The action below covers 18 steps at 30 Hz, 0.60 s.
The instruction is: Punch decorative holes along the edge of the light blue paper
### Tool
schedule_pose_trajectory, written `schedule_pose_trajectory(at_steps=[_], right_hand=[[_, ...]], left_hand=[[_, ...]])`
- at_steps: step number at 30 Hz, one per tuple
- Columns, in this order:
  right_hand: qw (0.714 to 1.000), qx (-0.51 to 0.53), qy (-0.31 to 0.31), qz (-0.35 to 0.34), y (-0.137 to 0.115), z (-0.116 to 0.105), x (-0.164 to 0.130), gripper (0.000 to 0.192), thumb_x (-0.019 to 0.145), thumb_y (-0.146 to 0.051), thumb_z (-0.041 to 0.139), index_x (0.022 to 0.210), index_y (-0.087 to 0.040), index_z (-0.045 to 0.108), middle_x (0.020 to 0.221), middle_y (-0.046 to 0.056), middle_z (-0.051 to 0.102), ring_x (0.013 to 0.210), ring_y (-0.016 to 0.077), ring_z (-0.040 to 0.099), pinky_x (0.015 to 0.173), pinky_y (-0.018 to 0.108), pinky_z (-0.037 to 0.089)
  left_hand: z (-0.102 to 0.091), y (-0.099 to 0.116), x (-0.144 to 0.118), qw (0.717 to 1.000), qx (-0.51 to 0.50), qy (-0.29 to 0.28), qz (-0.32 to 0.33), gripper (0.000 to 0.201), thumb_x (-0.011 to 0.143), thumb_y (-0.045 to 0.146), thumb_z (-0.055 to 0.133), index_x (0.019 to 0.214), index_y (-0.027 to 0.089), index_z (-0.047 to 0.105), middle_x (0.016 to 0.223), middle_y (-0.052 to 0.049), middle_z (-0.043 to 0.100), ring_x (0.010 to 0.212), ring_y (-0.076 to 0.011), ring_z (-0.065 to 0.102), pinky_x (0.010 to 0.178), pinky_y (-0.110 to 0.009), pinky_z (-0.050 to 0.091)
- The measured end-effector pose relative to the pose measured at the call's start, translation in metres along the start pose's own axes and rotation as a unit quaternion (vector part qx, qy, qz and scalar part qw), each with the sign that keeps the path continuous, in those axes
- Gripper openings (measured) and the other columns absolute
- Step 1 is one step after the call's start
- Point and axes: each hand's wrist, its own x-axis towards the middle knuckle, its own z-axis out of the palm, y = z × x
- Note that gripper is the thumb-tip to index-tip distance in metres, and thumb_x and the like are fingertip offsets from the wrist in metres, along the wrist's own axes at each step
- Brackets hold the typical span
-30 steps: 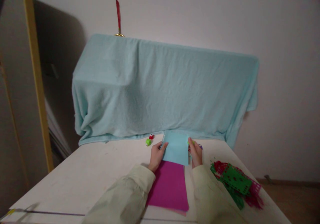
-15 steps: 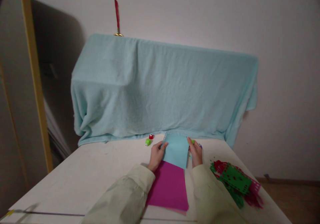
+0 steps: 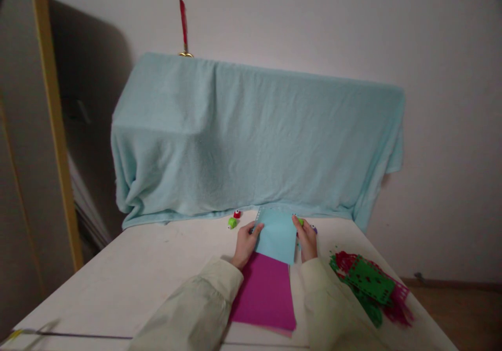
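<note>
A light blue sheet of paper (image 3: 276,236) lies over the top of a magenta sheet (image 3: 264,293), with small punched holes along its left and top edges. My left hand (image 3: 246,244) grips the blue sheet's left edge, thumb on top. At the upper right edge, my right hand (image 3: 308,238) is closed around a small green craft punch (image 3: 300,222), mostly covered by the fingers. Whether those fingers also pinch the paper, I cannot tell. Just beyond the right hand sits a small purple piece (image 3: 314,229), partly hidden.
A green punch (image 3: 232,223) and a red one (image 3: 237,214) stand left of the blue sheet. Cut green, red and magenta paper (image 3: 371,283) is heaped at the right. Behind the white table (image 3: 157,272) hangs a pale blue cloth (image 3: 254,136).
The blue sheet's lower right corner has shifted slightly to the right. My right fingertips have moved a little, showing more of the punch. My left hand stays put.
</note>
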Motion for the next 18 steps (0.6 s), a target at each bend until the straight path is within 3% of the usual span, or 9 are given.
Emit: schedule_pose_trajectory(at_steps=[11, 18], right_hand=[[0.999, 0.025, -0.045, -0.007, 0.008, -0.003, 0.005, 0.028, 0.071, -0.044, 0.071, 0.076, -0.018, 0.061, 0.071, -0.002, 0.058, 0.07, 0.0141, 0.05, 0.061, 0.022, 0.04], [0.999, 0.009, -0.042, -0.008, 0.012, -0.006, 0.008, 0.03, 0.072, -0.046, 0.07, 0.076, -0.017, 0.061, 0.069, -0.002, 0.058, 0.065, 0.0137, 0.051, 0.059, 0.023, 0.039]], left_hand=[[0.0, -0.003, -0.001, 1.0, -0.004, -0.015, -0.008, 0.042, 0.078, 0.053, 0.053, 0.063, 0.014, 0.054, 0.059, 0.003, 0.043, 0.059, -0.011, 0.035, 0.056, -0.021, 0.028], [-0.001, -0.008, 0.001, 0.999, 0.003, -0.029, -0.013, 0.042, 0.079, 0.053, 0.052, 0.067, 0.013, 0.057, 0.062, 0.002, 0.048, 0.062, -0.0121, 0.04, 0.057, -0.021, 0.03]])
